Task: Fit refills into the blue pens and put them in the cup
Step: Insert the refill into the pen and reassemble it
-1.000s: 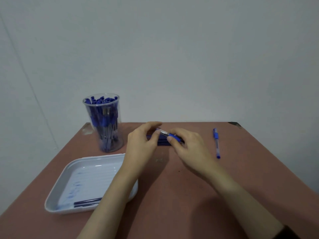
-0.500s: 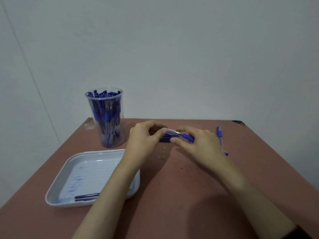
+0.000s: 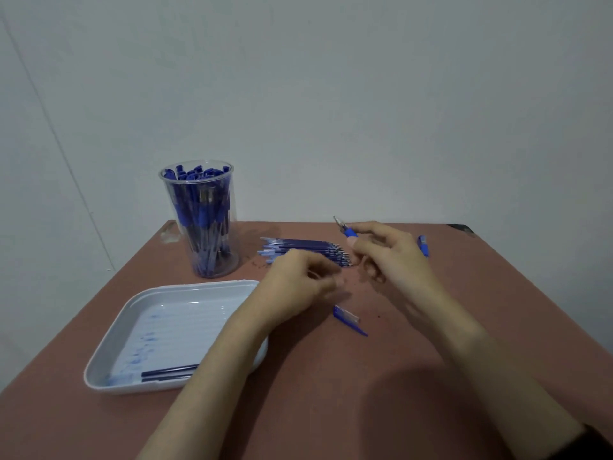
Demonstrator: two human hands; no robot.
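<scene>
My right hand [image 3: 391, 257] pinches a blue pen [image 3: 345, 229] by its grip and holds it above the table, metal tip pointing up and left. My left hand [image 3: 298, 283] hovers low over the near end of the pile of blue refills [image 3: 305, 249]. Its fingers are loosely curled and blurred, and nothing shows in them. A pen cap [image 3: 348, 318] lies on the table just in front of my hands. The clear cup [image 3: 202, 220], packed with blue pens, stands at the back left. Another blue pen [image 3: 423, 245] lies behind my right hand.
A white tray [image 3: 139, 313] sits at the front left under my left forearm, with two dark refills [image 3: 169, 373] along its near edge. The brown table [image 3: 331, 393] ends at a grey wall right behind the cup.
My hands have pulled apart. The right hand lifted the pen up and to the right, the left drew back toward me, and a cap now lies on the table.
</scene>
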